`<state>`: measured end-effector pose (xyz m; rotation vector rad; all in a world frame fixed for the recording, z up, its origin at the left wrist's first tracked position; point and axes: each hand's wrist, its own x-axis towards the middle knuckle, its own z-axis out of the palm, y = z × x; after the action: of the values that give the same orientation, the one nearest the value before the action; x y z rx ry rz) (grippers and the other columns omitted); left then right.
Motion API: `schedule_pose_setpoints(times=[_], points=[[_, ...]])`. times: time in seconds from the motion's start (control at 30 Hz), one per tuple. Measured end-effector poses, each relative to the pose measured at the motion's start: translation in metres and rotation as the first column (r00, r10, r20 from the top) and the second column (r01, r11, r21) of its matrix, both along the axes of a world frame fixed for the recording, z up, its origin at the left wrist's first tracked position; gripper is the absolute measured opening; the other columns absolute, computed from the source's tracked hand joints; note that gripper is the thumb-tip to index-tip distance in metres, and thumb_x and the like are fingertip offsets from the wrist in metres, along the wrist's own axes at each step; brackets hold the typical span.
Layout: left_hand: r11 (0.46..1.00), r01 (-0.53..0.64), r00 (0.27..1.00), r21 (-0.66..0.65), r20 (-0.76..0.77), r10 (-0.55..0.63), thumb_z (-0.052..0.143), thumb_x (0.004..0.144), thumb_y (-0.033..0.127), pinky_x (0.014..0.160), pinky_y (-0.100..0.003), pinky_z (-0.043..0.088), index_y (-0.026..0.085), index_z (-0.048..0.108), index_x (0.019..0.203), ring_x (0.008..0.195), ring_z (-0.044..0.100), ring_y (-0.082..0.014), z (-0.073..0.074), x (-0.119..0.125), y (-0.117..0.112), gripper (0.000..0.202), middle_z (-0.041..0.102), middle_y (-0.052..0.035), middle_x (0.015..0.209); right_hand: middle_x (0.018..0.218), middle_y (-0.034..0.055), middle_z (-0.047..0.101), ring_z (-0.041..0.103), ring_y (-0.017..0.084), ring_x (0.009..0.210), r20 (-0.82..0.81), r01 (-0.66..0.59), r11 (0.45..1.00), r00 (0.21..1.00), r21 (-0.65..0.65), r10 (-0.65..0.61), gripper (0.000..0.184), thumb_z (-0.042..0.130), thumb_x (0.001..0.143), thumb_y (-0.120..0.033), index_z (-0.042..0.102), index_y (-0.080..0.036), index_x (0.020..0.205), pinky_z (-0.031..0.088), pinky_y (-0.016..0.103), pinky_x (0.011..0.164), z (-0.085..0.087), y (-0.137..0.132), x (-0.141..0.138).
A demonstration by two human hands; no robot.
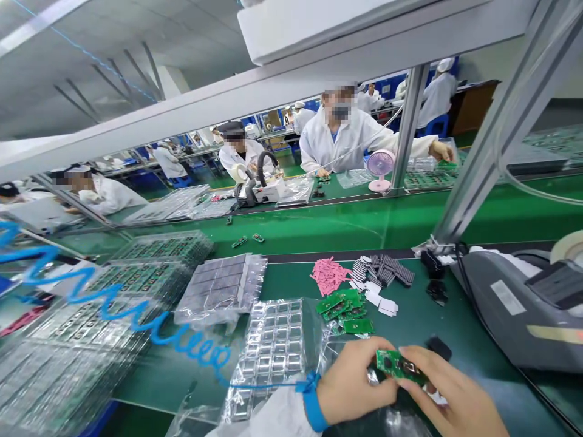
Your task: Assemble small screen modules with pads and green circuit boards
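My left hand [353, 382] and my right hand [449, 397] both pinch a small green circuit board [397, 365] low over the green bench mat [428, 325]. The left fingers grip its left end, the right fingers its right end. A blue wrist strap [312, 405] sits on my left wrist, with a blue coiled cord [136, 318] running off to the left. Just beyond the hands lies a heap of green boards [346, 306]. A clear plastic tray of small cells [273, 352] lies left of my hands.
Pink slips [328, 274], striped and white pieces [385, 273] and black parts [435, 285] lie further back. A grey machine [523, 309] stands at right. Stacked trays of boards [91, 315] fill the left. A slanted metal post [496, 130] rises at right. People in white coats work across a pink fan [380, 167].
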<state>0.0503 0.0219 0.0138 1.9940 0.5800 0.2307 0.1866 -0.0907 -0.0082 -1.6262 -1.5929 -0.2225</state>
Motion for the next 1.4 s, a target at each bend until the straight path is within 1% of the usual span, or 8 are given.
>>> schedule_pose_setpoints(times=[0.13, 0.23, 0.33, 0.47, 0.67, 0.9, 1.23, 1.4], points=[[0.997, -0.024, 0.992, -0.073, 0.125, 0.033, 0.061, 0.065, 0.014, 0.080, -0.030, 0.048, 0.016, 0.060, 0.101, 0.085, 0.060, -0.0197, 0.012, -0.015, -0.002, 0.036, 0.066, -0.0072, 0.092, 0.085, 0.0039, 0.073, 0.070, 0.016, 0.069, 0.143, -0.013, 0.996, 0.990, 0.086, 0.000, 0.028, 0.043, 0.094, -0.039, 0.064, -0.021, 0.092, 0.058, 0.020, 0.059, 0.024, 0.000, -0.006], [0.990, 0.022, 0.980, -0.137, 0.201, 0.006, 0.061, 0.072, 0.020, 0.078, -0.030, 0.049, 0.017, 0.057, 0.106, 0.086, 0.061, -0.0191, 0.018, -0.024, -0.001, 0.034, 0.064, -0.0081, 0.095, 0.098, 0.0072, 0.072, 0.070, 0.016, 0.081, 0.180, -0.054, 0.999, 0.982, 0.007, 0.052, 0.028, 0.041, 0.096, -0.033, 0.064, -0.018, 0.100, 0.058, 0.018, 0.069, 0.041, -0.008, -0.009], [0.996, 0.077, 0.973, -0.050, 0.221, -0.064, 0.057, 0.078, 0.018, 0.073, -0.028, 0.049, 0.022, 0.057, 0.105, 0.079, 0.061, -0.0167, 0.028, -0.031, 0.002, 0.027, 0.063, -0.0050, 0.088, 0.110, 0.0074, 0.068, 0.067, 0.016, 0.092, 0.168, -0.098, 0.989, 0.979, -0.113, 0.116, 0.027, 0.040, 0.096, -0.029, 0.062, -0.018, 0.107, 0.058, 0.021, 0.073, 0.059, -0.016, -0.013], [0.989, 0.090, 0.965, 0.114, 0.235, -0.115, 0.061, 0.076, 0.014, 0.063, -0.023, 0.046, 0.025, 0.058, 0.100, 0.070, 0.060, -0.0141, 0.045, -0.035, 0.004, 0.026, 0.064, -0.0020, 0.081, 0.097, 0.0059, 0.072, 0.068, 0.018, 0.079, 0.080, -0.105, 0.994, 0.991, -0.019, 0.107, 0.016, 0.051, 0.092, -0.030, 0.062, -0.021, 0.100, 0.058, 0.030, 0.066, 0.074, -0.014, -0.018], [0.995, 0.051, 0.951, 0.080, 0.300, -0.073, 0.071, 0.071, 0.020, 0.061, -0.022, 0.047, 0.028, 0.062, 0.099, 0.069, 0.063, -0.0147, 0.051, -0.036, 0.002, 0.031, 0.068, -0.0011, 0.081, 0.091, 0.0062, 0.071, 0.062, 0.016, 0.068, -0.059, -0.174, 0.984, 0.983, 0.027, 0.175, 0.010, 0.065, 0.083, -0.030, 0.066, -0.022, 0.090, 0.056, 0.030, 0.060, 0.072, -0.005, -0.021], [0.999, -0.001, 0.910, 0.033, 0.414, -0.013, 0.076, 0.065, 0.018, 0.060, -0.022, 0.048, 0.034, 0.064, 0.107, 0.068, 0.064, -0.0145, 0.052, -0.042, 0.005, 0.047, 0.070, 0.0000, 0.080, 0.105, 0.0073, 0.069, 0.062, 0.020, 0.083, -0.068, -0.152, 0.988, 0.986, 0.005, 0.152, 0.020, 0.055, 0.088, -0.019, 0.063, -0.025, 0.106, 0.056, 0.033, 0.068, 0.073, -0.010, -0.027], [1.000, -0.005, 0.911, 0.027, 0.413, -0.007, 0.076, 0.060, 0.004, 0.063, -0.024, 0.050, 0.035, 0.064, 0.111, 0.072, 0.065, -0.0154, 0.054, -0.048, 0.006, 0.060, 0.071, -0.0015, 0.087, 0.097, -0.0001, 0.067, 0.062, 0.017, 0.076, -0.145, -0.144, 0.989, 0.980, -0.029, 0.138, 0.032, 0.057, 0.086, -0.020, 0.062, -0.040, 0.110, 0.058, 0.029, 0.066, 0.075, -0.005, -0.033], [0.971, -0.064, 0.903, -0.231, 0.402, 0.155, 0.079, 0.060, 0.028, 0.063, -0.027, 0.051, 0.027, 0.067, 0.104, 0.070, 0.065, -0.0178, 0.050, -0.049, -0.002, 0.046, 0.072, -0.0042, 0.081, 0.096, 0.0020, 0.068, 0.067, 0.022, 0.081, -0.122, -0.147, 0.987, 0.983, -0.057, 0.140, 0.030, 0.052, 0.087, -0.028, 0.063, -0.039, 0.112, 0.061, 0.028, 0.065, 0.065, -0.009, -0.029]])
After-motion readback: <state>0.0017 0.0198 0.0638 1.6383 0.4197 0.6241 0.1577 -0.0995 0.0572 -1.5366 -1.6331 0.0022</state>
